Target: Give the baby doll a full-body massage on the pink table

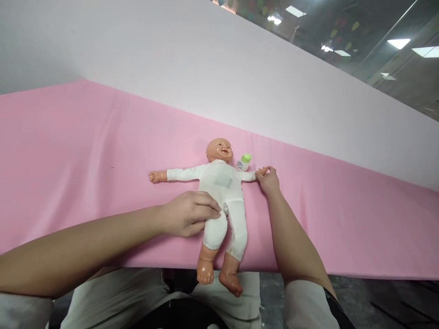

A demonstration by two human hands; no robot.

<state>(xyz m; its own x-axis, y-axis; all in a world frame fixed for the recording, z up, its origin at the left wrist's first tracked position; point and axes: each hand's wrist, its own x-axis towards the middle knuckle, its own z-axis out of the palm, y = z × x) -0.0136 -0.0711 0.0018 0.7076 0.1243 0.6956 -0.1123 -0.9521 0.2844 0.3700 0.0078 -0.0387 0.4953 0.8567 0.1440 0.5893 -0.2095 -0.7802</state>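
Observation:
A baby doll (pixel 219 183) lies face up on a pink cloth, its arms stretched out sideways. Its head, hands and feet are hard and skin-toned, while the body is soft white fabric. My left hand (pixel 190 213) is curled over the upper part of the doll's leg on the left of the view, fingers on top and thumb at the side. Between finger and thumb, my right hand (pixel 269 181) pinches the doll's small hand on the right. Beside the doll's head a small bottle (pixel 243 162) with a green cap lies tilted on the cloth, touched by neither hand.
The pink cloth (pixel 325 219) covers the table, and the doll's feet hang past its front edge. A pale wall or panel (pixel 164 59) rises behind the table. Above it on the right, glass (pixel 343 45) reflects ceiling lights. My lap is below the table edge.

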